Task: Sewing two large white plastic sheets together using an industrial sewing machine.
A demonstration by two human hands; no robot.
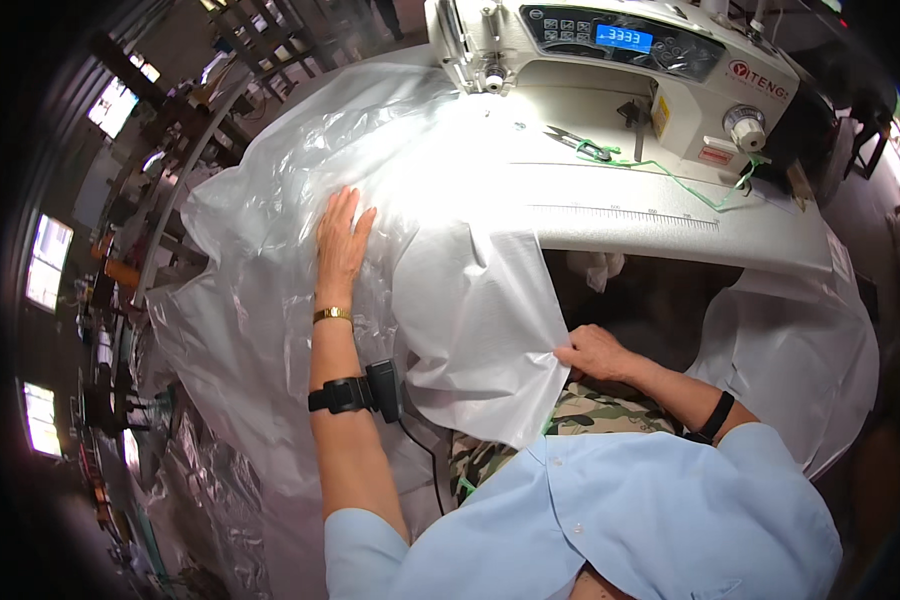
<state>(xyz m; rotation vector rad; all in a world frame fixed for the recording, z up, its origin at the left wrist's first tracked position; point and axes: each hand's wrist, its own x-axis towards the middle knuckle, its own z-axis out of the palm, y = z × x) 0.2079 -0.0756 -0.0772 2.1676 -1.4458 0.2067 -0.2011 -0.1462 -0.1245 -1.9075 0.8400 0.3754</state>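
Observation:
A large sheet of whitish, translucent plastic-like material (270,290) spreads over the left side of the sewing table and hangs down toward my lap. Flat on this sheet lies my left hand (342,238), fingers stretched out. My right hand (592,352) pinches the right edge of a hanging flap (480,330) just in front of the table edge. Behind them stands a white sewing machine (610,60) with a lit blue display. Bright lamp glare washes out the area under its needle head (492,75), so the stitching spot cannot be made out.
Thread snips (580,143) tied to a green cord (685,185) rest on the machine bed. A printed ruler scale (620,213) runs along its front edge. More white sheeting (790,350) hangs at the right. At the upper left stands a slatted wooden rack (270,45).

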